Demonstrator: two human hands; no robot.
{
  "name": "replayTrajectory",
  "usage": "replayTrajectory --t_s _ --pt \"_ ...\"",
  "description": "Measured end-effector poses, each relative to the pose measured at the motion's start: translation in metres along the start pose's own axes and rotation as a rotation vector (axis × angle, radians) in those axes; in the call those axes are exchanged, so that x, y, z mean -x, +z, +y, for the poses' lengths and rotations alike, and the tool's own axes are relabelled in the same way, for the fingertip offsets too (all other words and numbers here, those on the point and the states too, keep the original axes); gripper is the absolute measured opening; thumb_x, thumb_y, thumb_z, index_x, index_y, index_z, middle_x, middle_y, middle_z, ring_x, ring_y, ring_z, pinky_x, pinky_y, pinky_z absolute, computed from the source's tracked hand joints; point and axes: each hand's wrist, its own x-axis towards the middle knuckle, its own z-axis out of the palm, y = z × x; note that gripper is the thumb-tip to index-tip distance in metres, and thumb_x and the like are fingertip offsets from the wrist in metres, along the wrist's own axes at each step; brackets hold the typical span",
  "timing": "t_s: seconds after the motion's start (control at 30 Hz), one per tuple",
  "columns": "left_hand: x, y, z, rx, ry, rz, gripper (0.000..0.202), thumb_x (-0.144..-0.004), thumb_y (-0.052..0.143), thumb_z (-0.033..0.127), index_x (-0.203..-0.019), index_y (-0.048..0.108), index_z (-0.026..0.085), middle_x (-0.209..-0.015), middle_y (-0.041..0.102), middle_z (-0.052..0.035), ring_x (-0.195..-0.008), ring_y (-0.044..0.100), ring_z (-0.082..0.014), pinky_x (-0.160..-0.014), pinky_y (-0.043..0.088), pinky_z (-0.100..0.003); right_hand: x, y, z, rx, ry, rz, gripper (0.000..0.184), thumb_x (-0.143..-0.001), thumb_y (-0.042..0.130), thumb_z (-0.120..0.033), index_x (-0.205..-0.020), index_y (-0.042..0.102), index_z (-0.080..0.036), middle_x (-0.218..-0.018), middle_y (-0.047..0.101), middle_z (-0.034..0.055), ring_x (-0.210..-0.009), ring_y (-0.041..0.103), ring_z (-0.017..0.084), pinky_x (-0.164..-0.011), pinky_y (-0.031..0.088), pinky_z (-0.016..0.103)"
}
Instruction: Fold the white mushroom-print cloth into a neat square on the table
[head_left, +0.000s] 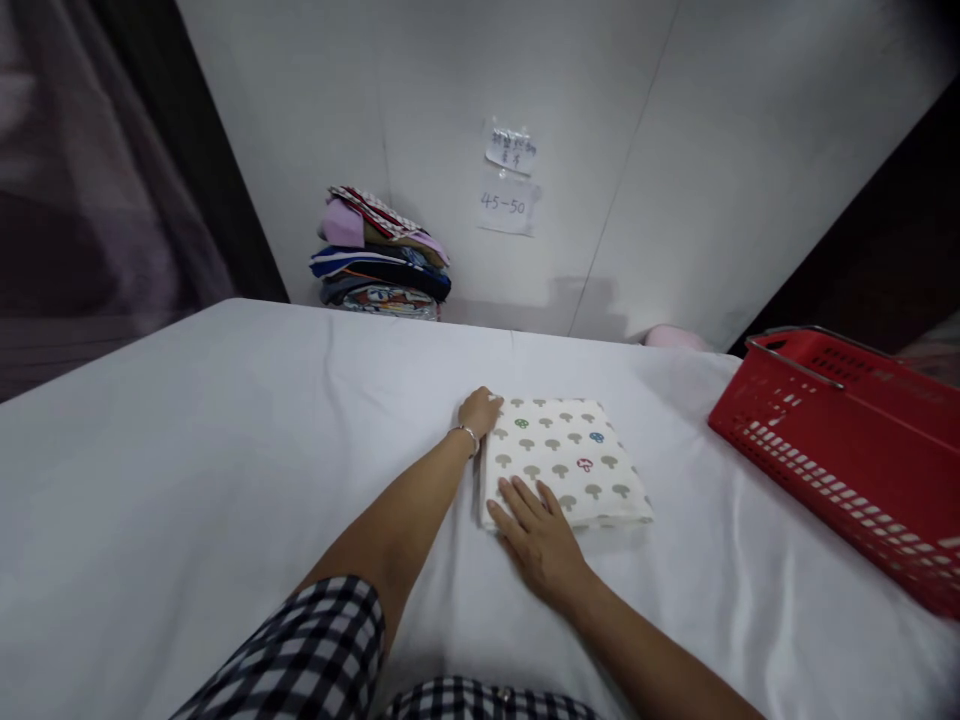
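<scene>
A folded white cloth (570, 455) printed with small mushrooms lies in the middle of the white-sheeted table (187, 450). My left hand (480, 410), with a bracelet at the wrist, is curled at the cloth's far left corner; its fingers are closed against the edge. My right hand (536, 530) lies flat on the cloth's near left corner, fingers stretched out and pressing down.
A red plastic basket (847, 450) with a metal handle sits at the right edge of the table. A stack of folded colourful clothes (382, 260) stands at the back against the white wall, under two paper notes (508, 180). Something pink (675, 337) shows behind the table.
</scene>
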Motion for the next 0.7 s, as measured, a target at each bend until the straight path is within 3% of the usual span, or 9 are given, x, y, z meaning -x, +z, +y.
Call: replayTrajectory --t_s 0.23,0.37,0.43,0.53,0.63,0.7 --pt "0.000 -0.007 0.003 -0.041 0.057 -0.019 0.029 -0.087 0.046 0.037 -0.098 0.061 0.016 -0.101 0.066 -0.0097 -0.094 0.060 -0.0214 -0.078 0.042 -0.028 -0.004 -0.007 -0.002 -0.052 0.014 -0.066 0.040 -0.093 0.040 -0.024 -0.132 0.043 -0.023 -0.144 0.037 0.0088 -0.133 0.031 0.026 -0.105 0.025 0.051" --pt "0.013 -0.015 0.006 -0.064 0.139 0.049 0.034 -0.086 0.047 0.032 -0.114 0.056 0.014 -0.121 0.057 -0.0125 -0.111 0.051 -0.0244 -0.092 0.039 -0.033 0.004 -0.029 0.006 -0.179 0.015 -0.083 0.035 -0.090 0.046 -0.029 -0.125 0.051 -0.024 -0.139 0.044 0.0077 -0.132 0.033 0.022 -0.107 0.024 0.049" --pt "0.030 -0.020 0.007 -0.056 0.277 0.130 0.035 -0.086 0.048 0.030 -0.117 0.055 0.016 -0.124 0.053 -0.0114 -0.115 0.048 -0.0246 -0.096 0.036 -0.035 0.016 -0.043 0.023 -0.234 0.076 -0.002 0.030 -0.090 0.044 -0.026 -0.117 0.056 -0.025 -0.133 0.052 0.0061 -0.130 0.036 0.020 -0.107 0.023 0.049" --pt "0.072 -0.025 0.008 0.007 0.587 0.175 0.028 -0.087 0.048 0.031 -0.111 0.058 0.019 -0.115 0.058 -0.0076 -0.110 0.051 -0.0217 -0.097 0.038 -0.035 0.047 -0.057 0.062 -0.297 0.323 0.230 0.026 -0.089 0.044 -0.025 -0.108 0.062 -0.024 -0.123 0.059 0.0071 -0.122 0.046 0.021 -0.103 0.031 0.047" --pt "0.122 -0.027 0.007 0.004 0.802 0.032 0.029 -0.087 0.051 0.036 -0.112 0.057 0.022 -0.114 0.059 -0.0059 -0.110 0.051 -0.0219 -0.097 0.037 -0.038 0.084 -0.059 0.097 -0.404 0.707 0.440 0.025 -0.086 0.048 -0.035 -0.100 0.065 -0.022 -0.111 0.064 0.0083 -0.104 0.058 0.021 -0.089 0.046 0.041" --pt "0.147 -0.027 0.003 -0.029 0.913 -0.062 0.032 -0.086 0.054 0.038 -0.114 0.056 0.024 -0.116 0.058 -0.0063 -0.111 0.050 -0.0229 -0.097 0.036 -0.041 0.103 -0.057 0.109 -0.455 0.881 0.448 0.030 -0.081 0.053 -0.040 -0.099 0.066 -0.020 -0.107 0.065 0.0090 -0.096 0.060 0.022 -0.079 0.050 0.038"
